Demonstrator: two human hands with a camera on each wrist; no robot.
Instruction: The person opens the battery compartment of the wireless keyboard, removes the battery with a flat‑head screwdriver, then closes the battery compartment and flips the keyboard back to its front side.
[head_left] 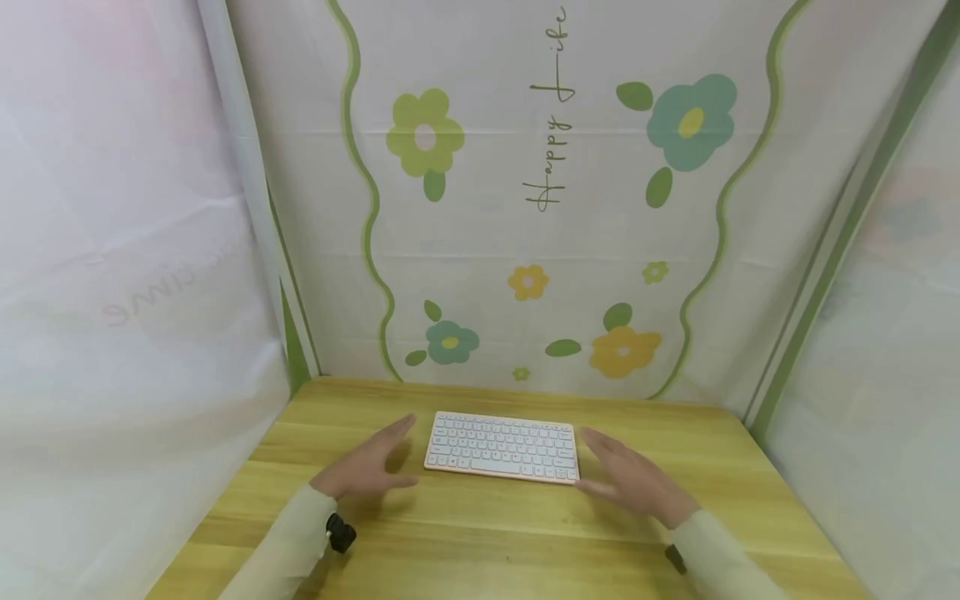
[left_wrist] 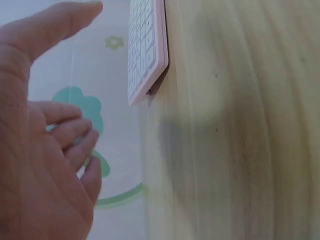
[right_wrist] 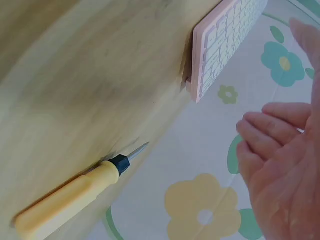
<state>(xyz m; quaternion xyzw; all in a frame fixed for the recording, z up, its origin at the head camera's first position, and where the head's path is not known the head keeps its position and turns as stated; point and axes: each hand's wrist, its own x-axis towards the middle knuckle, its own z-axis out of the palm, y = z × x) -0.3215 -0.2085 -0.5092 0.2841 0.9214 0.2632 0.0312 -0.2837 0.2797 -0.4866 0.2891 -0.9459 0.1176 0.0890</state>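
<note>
A white keyboard (head_left: 502,447) with a pale pink edge lies on the wooden table. To its left is my left hand (head_left: 367,468), thumb and fingers spread apart, with a gap to the keyboard's left end. My right hand (head_left: 630,475) is at the opposite end, fingers extended and fingertips close to the keyboard's right edge. Both palms face inward and hold nothing. In the left wrist view the fingers of that hand (left_wrist: 70,132) are slightly bent. A screwdriver (right_wrist: 75,195) with a yellow handle and black collar lies on the table in the right wrist view.
The wooden table (head_left: 450,550) ends at a white cloth backdrop (head_left: 480,225) printed with flowers and green wavy lines. White cloth sides (head_left: 127,400) rise at left and right. A small black device (head_left: 341,533) is strapped at the left wrist.
</note>
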